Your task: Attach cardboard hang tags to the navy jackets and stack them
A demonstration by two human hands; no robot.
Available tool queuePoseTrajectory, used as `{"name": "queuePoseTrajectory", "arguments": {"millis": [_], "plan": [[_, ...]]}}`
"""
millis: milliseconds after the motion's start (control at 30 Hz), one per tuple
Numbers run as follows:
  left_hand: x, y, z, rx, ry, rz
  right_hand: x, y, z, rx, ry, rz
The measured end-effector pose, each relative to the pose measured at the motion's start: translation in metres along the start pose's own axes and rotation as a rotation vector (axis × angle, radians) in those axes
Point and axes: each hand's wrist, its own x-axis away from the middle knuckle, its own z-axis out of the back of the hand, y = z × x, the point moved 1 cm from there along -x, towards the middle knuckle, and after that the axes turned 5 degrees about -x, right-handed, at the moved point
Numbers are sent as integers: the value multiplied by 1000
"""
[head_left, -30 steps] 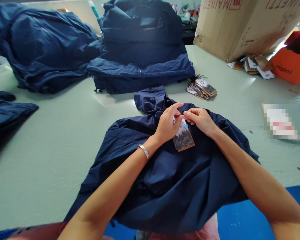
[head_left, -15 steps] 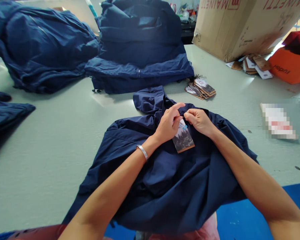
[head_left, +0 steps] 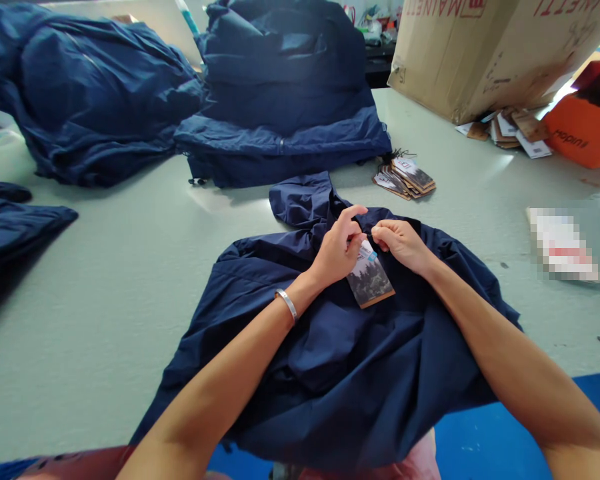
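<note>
A navy jacket (head_left: 360, 373) lies spread over the table's front edge, its hood (head_left: 300, 200) towards the far side. On its upper part rests a hang tag (head_left: 373, 280) with a dark forest picture and a brown lower edge. My left hand (head_left: 337, 247) is closed in a pinch at the tag's top end, index finger raised and bent. Just to its right, my right hand (head_left: 400, 243) pinches too, apparently on the tag's thin dark string. The string itself is mostly hidden by the fingertips.
Behind the jacket are a stack of folded navy garments (head_left: 290, 87) and a navy heap (head_left: 105, 100). A pile of hang tags (head_left: 407, 177) lies right of the stack. Farther right are a cardboard box (head_left: 480, 60), more cards (head_left: 517, 130) and an orange bag (head_left: 580, 130).
The whole view has shifted slightly, so everything sits a little farther right. Both hands keep their pinch at the tag's top, with hardly any other movement.
</note>
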Motion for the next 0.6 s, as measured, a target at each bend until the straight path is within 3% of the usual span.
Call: {"name": "queuePoseTrajectory", "arguments": {"millis": [267,600], "plan": [[0,1,1,42,44,12,-1,7,2,-147,6,-123],[0,3,2,36,24,18,-1,2,1,-168,55,-51]]}}
